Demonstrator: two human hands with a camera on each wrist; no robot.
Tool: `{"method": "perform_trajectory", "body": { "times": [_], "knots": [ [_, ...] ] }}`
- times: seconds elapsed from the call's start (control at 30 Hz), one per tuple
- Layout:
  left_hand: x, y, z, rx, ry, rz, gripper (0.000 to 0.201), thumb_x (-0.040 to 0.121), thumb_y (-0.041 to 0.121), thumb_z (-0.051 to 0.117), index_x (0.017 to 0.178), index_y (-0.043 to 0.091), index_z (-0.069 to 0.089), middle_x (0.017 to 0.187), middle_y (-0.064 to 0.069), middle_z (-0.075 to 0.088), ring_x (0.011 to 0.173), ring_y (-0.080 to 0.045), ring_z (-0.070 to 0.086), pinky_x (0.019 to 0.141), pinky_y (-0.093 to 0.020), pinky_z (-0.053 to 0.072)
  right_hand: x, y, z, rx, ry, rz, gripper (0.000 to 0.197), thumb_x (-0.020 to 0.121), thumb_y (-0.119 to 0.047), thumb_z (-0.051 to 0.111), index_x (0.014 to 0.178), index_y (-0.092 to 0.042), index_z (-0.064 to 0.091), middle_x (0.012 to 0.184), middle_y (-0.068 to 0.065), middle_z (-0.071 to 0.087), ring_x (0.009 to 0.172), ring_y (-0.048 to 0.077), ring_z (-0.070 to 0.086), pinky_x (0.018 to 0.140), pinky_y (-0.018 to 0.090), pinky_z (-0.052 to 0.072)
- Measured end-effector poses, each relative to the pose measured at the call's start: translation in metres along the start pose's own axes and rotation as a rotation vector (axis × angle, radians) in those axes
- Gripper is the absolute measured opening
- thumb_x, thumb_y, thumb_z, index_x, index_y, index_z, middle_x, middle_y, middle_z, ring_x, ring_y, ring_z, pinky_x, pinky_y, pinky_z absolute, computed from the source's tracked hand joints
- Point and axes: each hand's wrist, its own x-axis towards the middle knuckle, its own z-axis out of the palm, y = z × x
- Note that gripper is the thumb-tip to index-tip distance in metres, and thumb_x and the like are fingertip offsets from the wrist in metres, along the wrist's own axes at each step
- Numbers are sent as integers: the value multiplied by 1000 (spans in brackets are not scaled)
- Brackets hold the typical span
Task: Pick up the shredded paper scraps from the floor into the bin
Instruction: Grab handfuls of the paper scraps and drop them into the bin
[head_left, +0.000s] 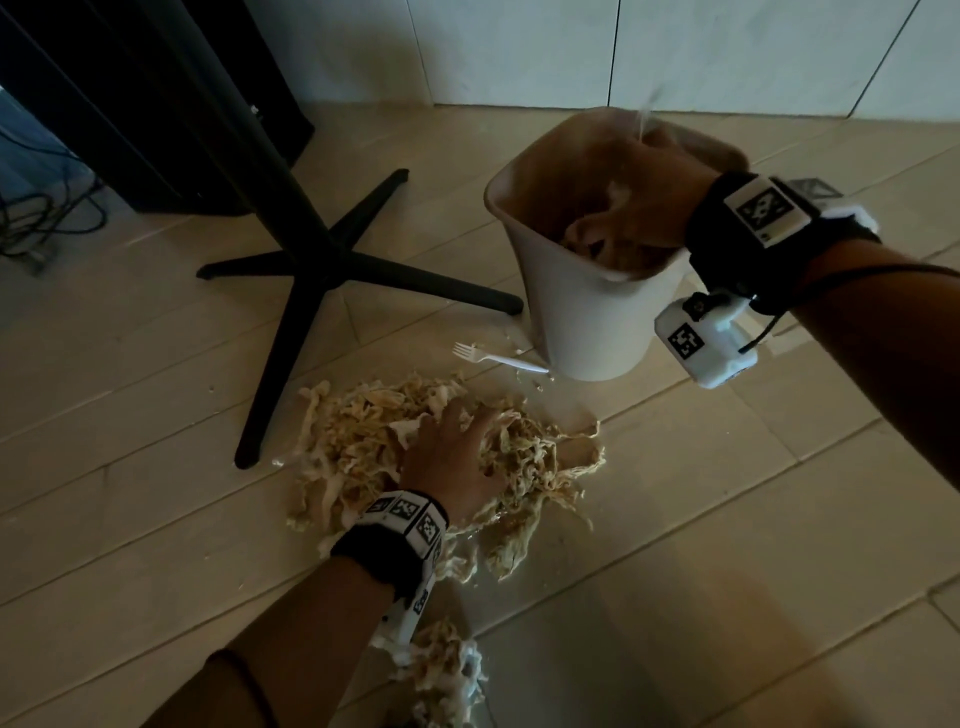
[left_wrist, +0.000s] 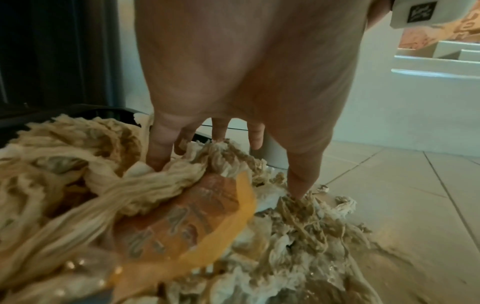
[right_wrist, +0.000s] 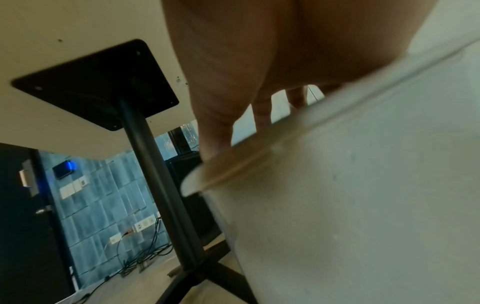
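Cables (head_left: 31, 218) lay tangled at the far left by a dark cabinet (head_left: 130, 104). A black table base (head_left: 322, 270) with four splayed feet stood on the tiled floor (head_left: 727, 597), one foot ending just beside the shredded paper scraps (head_left: 353, 441). The scraps sat in one loose heap on the floor in front of the bin, with a smaller clump (head_left: 441, 670) nearer the person, under the left forearm. The left hand (head_left: 452, 457) lay palm-down on the heap, fingers (left_wrist: 158, 148) spread and dug into the strands (not closed around any of them as far as the wrist view showed). An orange printed wrapper (left_wrist: 182, 216) was mixed into the pile. A white plastic fork (head_left: 498, 358) lay on the floor between the heap and the bin, its handle end almost at the bin's base. The white bin (head_left: 587, 322) stood upright near the wall (head_left: 519, 52), already holding scraps. The right hand (head_left: 639, 202) was down inside the bin mouth, fingers (right_wrist: 215, 131) pointing into it past the rim; blurred, so whether it gripped paper could not be told.
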Motion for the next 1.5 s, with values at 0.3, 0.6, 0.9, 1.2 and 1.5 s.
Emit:
{"method": "perform_trajectory", "body": {
  "times": [0.3, 0.6, 0.9, 1.2, 1.5],
  "knots": [
    [1, -10, 1, 50, 98, 73, 54, 89, 17, 63, 135, 44, 48, 130, -1, 54, 118, -26, 54, 90, -41, 52, -38, -5, -7, -58, 60, -71, 89, 80, -54, 65, 147, -49, 7, 162, 6, 9, 143, 40, 18, 110, 62, 27],
    [-10, -3, -38, -350, 501, 192, 18, 81, 10, 65, 97, 18, 62, 101, -2, 59, 89, -22, 59, 77, -36, 51, -116, -24, 39, 529, 256, -302, 34, 94, -32, 57, 127, -22, 55, 122, -1, 58, 102, 8, 57, 83, 17, 45],
    [-45, 58, -72, -812, 583, 353, 13, 86, 24, 64, 84, 21, 52, 77, 1, 57, 68, -18, 54, 57, -28, 45, -124, -15, 107, 943, -229, 58, 47, 89, -63, 47, 132, -43, 44, 137, -10, 45, 121, 9, 48, 89, 23, 40],
    [-50, 86, -63, -834, 611, 450, 8, 91, 14, 53, 90, 19, 46, 80, 6, 52, 70, -7, 51, 61, -14, 40, -143, -4, 128, 1516, -601, 142, 61, 82, -49, 61, 124, -5, 57, 116, 20, 67, 105, 35, 65, 86, 42, 55],
    [-43, 68, -52, -597, 573, 468, 49, 82, 45, 58, 127, 33, 43, 112, 25, 35, 113, -13, 44, 94, -37, 45, -134, 3, 122, 1420, -505, 194, 26, 87, -7, 62, 113, -8, 63, 101, 17, 71, 89, 31, 70, 80, 45, 58]
  ]
}}
